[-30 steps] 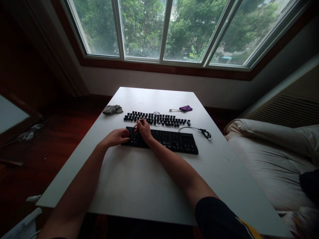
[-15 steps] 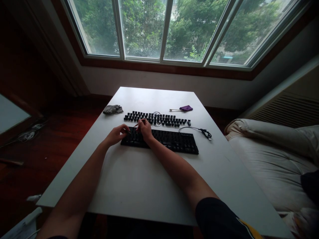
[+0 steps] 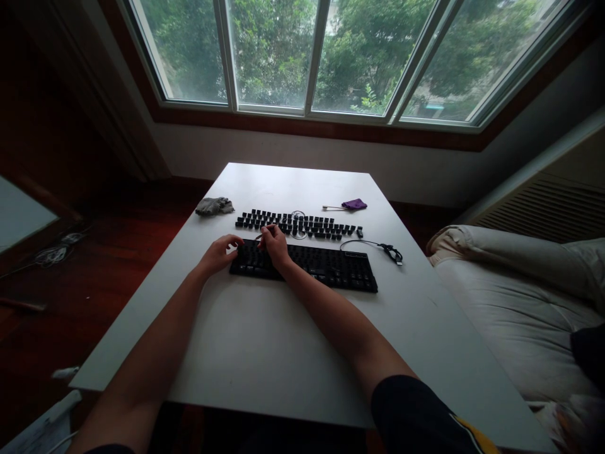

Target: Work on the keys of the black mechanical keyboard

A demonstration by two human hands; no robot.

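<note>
A black keyboard lies across the middle of the white table. At its left end is my left hand, thumb and index finger curved and apart, with nothing visible between them. My right hand is closed above the left part of the keyboard, fingertips pinched together. A thin curved piece shows beside those fingertips, but what they hold is too small to make out. Behind the keyboard stand rows of loose black keycaps, partly hidden by my right hand.
A coiled cable with a plug lies right of the keyboard. Farther back are a grey cloth on the left and a purple cloth beside a thin stick on the right. A pale cushioned seat stands right of the table.
My left hand has drawn back slightly to the left, and its thumb has parted from the index finger. My right hand stays in nearly the same place, still pinched.
</note>
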